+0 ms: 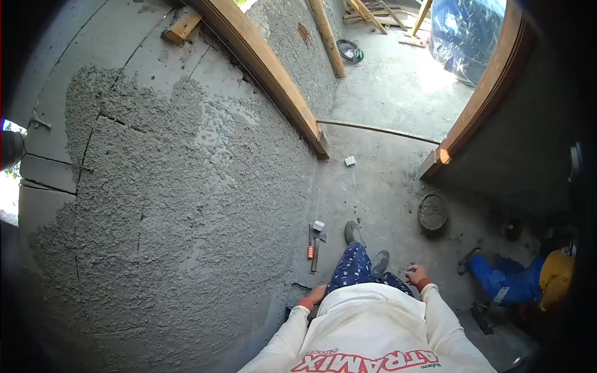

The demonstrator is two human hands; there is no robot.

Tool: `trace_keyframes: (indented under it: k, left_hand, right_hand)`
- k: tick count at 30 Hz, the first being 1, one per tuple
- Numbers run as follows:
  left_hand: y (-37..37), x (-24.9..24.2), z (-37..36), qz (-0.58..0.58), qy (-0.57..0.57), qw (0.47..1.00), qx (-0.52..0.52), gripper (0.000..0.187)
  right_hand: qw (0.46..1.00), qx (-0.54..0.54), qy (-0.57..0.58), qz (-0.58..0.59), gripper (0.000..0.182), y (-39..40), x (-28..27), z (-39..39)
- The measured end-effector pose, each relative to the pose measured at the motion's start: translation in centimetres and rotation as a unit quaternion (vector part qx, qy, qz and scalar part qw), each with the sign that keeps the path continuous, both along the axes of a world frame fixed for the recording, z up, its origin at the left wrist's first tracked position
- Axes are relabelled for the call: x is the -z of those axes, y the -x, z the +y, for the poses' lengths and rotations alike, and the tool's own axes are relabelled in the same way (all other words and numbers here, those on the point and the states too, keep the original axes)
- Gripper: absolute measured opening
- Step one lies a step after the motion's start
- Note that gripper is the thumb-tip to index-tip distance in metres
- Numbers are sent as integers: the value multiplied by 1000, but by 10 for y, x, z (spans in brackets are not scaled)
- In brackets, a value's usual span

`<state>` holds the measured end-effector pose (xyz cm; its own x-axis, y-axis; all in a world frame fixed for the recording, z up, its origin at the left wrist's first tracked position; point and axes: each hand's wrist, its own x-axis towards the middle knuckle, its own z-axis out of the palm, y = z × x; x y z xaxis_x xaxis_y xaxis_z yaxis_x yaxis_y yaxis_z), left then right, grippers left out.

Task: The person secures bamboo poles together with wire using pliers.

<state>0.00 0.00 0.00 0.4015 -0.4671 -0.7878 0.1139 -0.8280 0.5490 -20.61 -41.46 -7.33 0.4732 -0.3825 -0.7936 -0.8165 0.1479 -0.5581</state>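
My left hand (316, 294) hangs low beside my left thigh, next to the rough wall; its fingers are mostly hidden by the leg and sleeve. On the other side, my right hand (418, 275) is held beside my right thigh with its fingers curled, and I cannot make out anything in it. Two tools lie on the floor at the foot of the wall: one with an orange grip (310, 251) and a hammer-like one (316, 248). A small white block (318, 225) sits by their upper ends.
Wet grey plaster covers the wall (161, 217) on the left. A wooden door frame (273, 74) with a floor strip (379, 130) stands ahead. A bucket of mortar (432, 211) is at the right, near a co-worker in blue trousers (507, 280). Another white piece (350, 160) lies ahead.
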Motion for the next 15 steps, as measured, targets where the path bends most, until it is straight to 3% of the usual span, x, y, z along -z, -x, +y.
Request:
trace_keyframes:
  k: [2,3,4,7,8,9,10,12,15]
  left_hand:
    - [-16,12,25,-4,-12,1000,4,54]
    - [18,18,5,33,4,999,17,53]
    - [-4,15,9,27,9,998,55,61]
    - [-60,-22,-1,28,-88,995,-41,62]
    - [-69,-12,-1,168,-27,954,-247,73]
    - [-90,-14,-5,96,-54,980,-167,75]
    - [-111,-74,-51,220,-51,933,-278,73]
    - [-135,-65,-68,193,-29,960,-202,71]
    - [-163,9,-86,117,0,988,-103,76]
  right_hand:
    - [1000,25,6,0,24,-14,20,11]
    - [998,32,19,43,23,27,0,-18]
    - [998,48,9,39,23,8,4,-14]
    - [996,83,-18,35,21,-41,22,-8]
    - [995,95,-20,38,20,-50,29,-6]
    - [995,92,-10,35,18,-58,35,-4]
    - [995,88,2,36,17,-66,45,0]
    - [998,30,43,31,15,-77,86,11]
    - [995,9,42,88,24,-123,132,21]
